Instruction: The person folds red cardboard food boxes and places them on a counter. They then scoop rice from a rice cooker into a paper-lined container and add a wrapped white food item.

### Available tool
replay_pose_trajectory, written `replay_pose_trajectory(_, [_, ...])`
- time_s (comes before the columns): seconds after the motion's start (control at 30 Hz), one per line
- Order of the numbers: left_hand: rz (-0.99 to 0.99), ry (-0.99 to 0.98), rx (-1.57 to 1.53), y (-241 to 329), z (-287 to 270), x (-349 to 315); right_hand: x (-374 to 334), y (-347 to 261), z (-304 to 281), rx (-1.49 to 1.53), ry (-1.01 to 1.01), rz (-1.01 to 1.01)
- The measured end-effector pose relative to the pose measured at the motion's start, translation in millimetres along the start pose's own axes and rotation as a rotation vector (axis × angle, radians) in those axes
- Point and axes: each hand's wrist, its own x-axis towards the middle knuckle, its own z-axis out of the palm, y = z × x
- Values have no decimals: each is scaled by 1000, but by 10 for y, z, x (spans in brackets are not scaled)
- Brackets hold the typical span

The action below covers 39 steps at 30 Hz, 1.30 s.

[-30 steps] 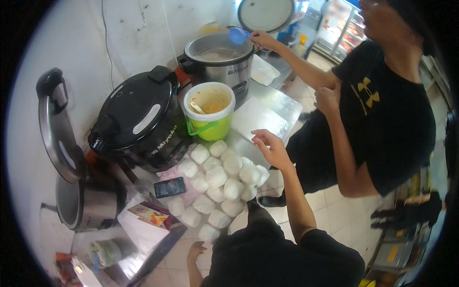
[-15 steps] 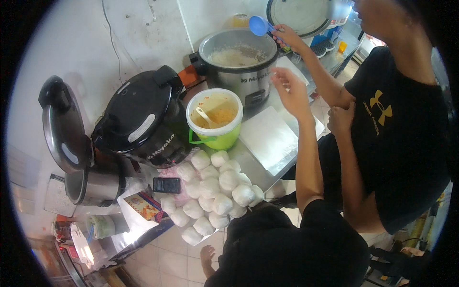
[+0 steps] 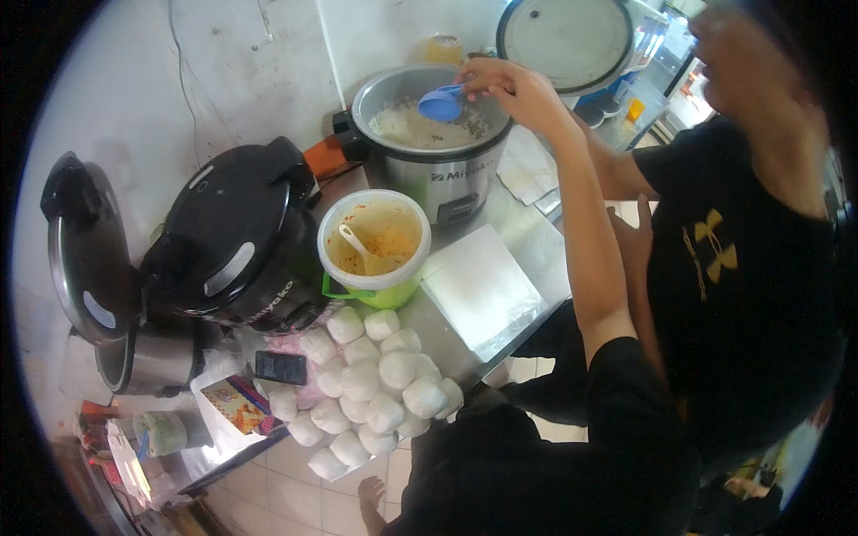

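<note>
**Blue round plastic scoop (image 3: 440,105): likely light, stiff; grip by handle**

Right fingers (image 3: 475,71) narrowed at the scoop's handle; can't tell if they bear it, since the co-worker's bare forearm (image 3: 618,174) runs in behind. Left fingers (image 3: 371,487) loosely spread, empty, low beside the shiny metal desk (image 3: 438,329). Scoop hangs over white rice (image 3: 402,132) in the open silver round cooker (image 3: 407,179). Should survive knocks; may slip if wet. Pinch handle clear of bowl.
</note>
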Motion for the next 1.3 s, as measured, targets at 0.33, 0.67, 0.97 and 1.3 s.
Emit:
replay_pose_trajectory(0.33, [-45, 224, -83, 215, 1255, -744, 1208, 720, 1159, -766, -577, -44])
replay_pose_trajectory(0.67, [-225, 249, -85, 81, 1976, -1139, 1168, 1080, 2114, -1123, -1033, -309])
replay_pose_trajectory(0.97, [-214, 314, -141, 243, 2208, -1159, 1183, 1665, 2688, -1298, -1225, -180])
replay_pose_trajectory(1.3, [-196, 250, -173, 289, 2389, -1086, 1253, 1867, 2391, -887, -1032, -4])
